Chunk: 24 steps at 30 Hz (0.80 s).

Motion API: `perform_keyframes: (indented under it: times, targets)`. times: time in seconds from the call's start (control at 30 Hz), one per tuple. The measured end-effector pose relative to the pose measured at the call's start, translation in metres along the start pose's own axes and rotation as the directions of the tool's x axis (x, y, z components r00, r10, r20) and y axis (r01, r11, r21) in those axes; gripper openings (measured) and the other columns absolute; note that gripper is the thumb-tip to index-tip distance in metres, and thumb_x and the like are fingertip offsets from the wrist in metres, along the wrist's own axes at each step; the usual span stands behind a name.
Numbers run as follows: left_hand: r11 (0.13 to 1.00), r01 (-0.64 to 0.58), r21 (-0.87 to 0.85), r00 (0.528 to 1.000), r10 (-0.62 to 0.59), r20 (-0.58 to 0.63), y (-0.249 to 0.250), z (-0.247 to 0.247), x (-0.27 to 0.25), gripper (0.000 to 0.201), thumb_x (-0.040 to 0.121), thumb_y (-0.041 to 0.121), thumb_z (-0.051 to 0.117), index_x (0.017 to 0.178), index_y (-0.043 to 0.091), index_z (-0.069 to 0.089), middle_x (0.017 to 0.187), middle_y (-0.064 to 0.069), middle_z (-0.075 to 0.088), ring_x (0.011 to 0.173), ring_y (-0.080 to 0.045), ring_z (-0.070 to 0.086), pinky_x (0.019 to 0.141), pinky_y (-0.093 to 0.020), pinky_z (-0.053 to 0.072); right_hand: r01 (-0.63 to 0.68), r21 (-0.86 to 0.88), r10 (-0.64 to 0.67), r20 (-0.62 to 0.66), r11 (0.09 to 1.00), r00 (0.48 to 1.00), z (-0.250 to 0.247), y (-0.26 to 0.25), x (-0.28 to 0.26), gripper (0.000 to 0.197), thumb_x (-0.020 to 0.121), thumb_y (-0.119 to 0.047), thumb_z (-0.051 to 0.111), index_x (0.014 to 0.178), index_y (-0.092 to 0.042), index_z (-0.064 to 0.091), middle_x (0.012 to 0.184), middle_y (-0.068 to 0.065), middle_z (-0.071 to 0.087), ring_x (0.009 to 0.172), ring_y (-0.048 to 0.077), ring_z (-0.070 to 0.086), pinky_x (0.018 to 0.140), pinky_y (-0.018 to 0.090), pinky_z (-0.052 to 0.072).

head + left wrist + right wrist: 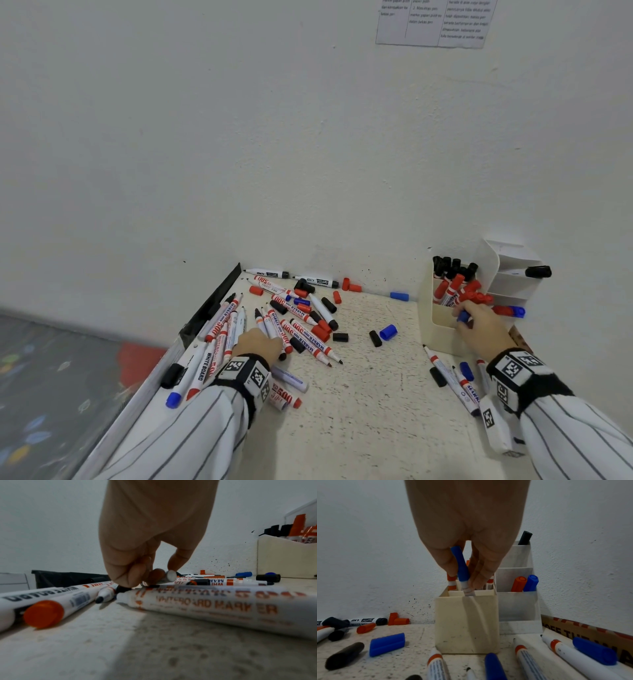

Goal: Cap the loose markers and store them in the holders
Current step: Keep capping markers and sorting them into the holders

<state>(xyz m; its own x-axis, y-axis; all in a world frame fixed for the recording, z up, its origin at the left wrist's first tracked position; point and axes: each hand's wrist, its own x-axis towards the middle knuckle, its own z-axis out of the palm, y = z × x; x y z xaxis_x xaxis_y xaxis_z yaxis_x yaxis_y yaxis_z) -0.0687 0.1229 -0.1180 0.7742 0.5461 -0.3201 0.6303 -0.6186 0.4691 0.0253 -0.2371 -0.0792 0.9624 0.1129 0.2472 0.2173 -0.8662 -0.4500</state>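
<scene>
Your right hand (467,545) is gripping a blue-capped marker (461,568) between thumb and fingers, cap end up, with its white barrel reaching down into the front compartment of the cream holder (467,626), whose rear compartments are standing full of red-capped and black-capped markers. Your left hand (145,534) is pinching the end of a white marker (169,576) with curled fingertips, low over the loose pile of markers (298,329) on the speckled table (359,411). Loose caps, among them a blue cap (388,332) and a black cap (375,338), are lying between the pile and the holder, and the white tiered holder (510,274) is standing just beside the cream one against the wall.
</scene>
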Motion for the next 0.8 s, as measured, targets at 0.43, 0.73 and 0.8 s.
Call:
perform_keyframes:
  times: [0.43, 0.73, 0.8]
  targets:
    - [0.998, 0.035, -0.057, 0.999, -0.037, -0.034, 0.002, -0.005, 0.0, 0.019, 0.09, 0.023, 0.054, 0.092, 0.007, 0.046, 0.09, -0.007, 0.053, 0.08, -0.017, 0.055, 0.062, -0.022, 0.044, -0.033, 0.047, 0.032, 0.017, 0.998, 0.999, 0.005, -0.006, -0.001, 0.019, 0.09, -0.005, 0.051, 0.108, -0.01, 0.055, 0.102, 0.003, 0.05, 0.096, 0.018, 0.047, 0.088, 0.029, 0.038]
    - [0.923, -0.024, -0.385, 0.992, -0.026, -0.124, -0.004, -0.01, -0.014, 0.033, 0.092, 0.005, 0.048, 0.125, 0.0, 0.053, 0.121, -0.016, 0.059, 0.104, -0.027, 0.061, 0.082, -0.027, 0.051, -0.042, 0.13, 0.049, -0.056, 0.991, 0.997, 0.008, -0.013, -0.008, 0.01, 0.09, -0.008, 0.052, 0.099, -0.013, 0.051, 0.103, 0.011, 0.057, 0.092, 0.023, 0.051, 0.085, 0.036, 0.045]
    - [0.868, -0.033, -0.495, 0.994, -0.024, -0.108, -0.004, -0.009, -0.014, 0.038, 0.092, 0.005, 0.047, 0.13, 0.002, 0.051, 0.119, -0.016, 0.061, 0.1, -0.028, 0.063, 0.086, -0.033, 0.053, -0.037, 0.122, 0.044, -0.052, 0.992, 0.998, 0.007, -0.017, -0.007, 0.013, 0.092, -0.009, 0.05, 0.104, -0.008, 0.054, 0.109, 0.012, 0.051, 0.094, 0.019, 0.045, 0.088, 0.034, 0.039]
